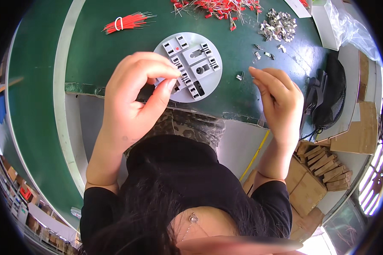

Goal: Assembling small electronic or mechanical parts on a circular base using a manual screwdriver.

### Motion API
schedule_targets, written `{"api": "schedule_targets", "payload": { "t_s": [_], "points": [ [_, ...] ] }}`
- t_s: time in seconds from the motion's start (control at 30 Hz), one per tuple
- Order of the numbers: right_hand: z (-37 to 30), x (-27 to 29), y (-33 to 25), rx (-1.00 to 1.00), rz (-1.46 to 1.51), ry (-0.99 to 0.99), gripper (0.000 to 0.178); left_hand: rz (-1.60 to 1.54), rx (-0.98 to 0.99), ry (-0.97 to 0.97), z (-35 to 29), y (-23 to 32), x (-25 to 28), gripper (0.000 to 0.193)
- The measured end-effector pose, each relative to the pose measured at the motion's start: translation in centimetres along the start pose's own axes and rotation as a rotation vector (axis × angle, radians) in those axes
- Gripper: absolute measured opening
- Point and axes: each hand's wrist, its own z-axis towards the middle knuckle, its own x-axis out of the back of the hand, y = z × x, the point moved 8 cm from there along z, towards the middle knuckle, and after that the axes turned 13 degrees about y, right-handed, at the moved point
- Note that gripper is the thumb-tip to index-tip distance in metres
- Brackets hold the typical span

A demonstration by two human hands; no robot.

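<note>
Round grey fixture plate (200, 63) lies flat on the green surface (98, 55), too round for any long axis. Left hand (134, 95) pinches something tiny at its edge; right hand (278, 100) is loosely curled, empty. One red wire bundle (127, 22), one metal clip pile (278, 25).

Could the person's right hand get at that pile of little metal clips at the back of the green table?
Probably yes. The right hand is open and holds nothing visible, and only bare green table with a few stray clips lies between it and the pile of metal clips.
</note>
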Motion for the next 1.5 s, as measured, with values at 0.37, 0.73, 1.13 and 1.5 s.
{"api": "schedule_targets", "payload": {
  "t_s": [0.37,0.73,1.13,1.5],
  "points": [
    [1.5,-2.8,-4.7,0.037,0.093,0.006,0.017,0.202,-0.182,0.045,0.1,0.5,-1.5,0.019],
    [-0.7,-3.1,-6.2,0.029,0.175,-0.127,0.026,0.239,-0.055,-0.063,-0.3,0.1,-0.5,0.016],
    [-0.4,-3.4,-6.3,0.040,0.265,-0.116,0.027,0.555,-0.183,-0.104,0.6,2.2,-0.5,0.018],
    [1.9,-2.9,-5.3,0.122,0.136,-0.067,0.025,0.354,-0.027,-0.026,0.8,0.8,-0.5,0.021]
  ]
}}
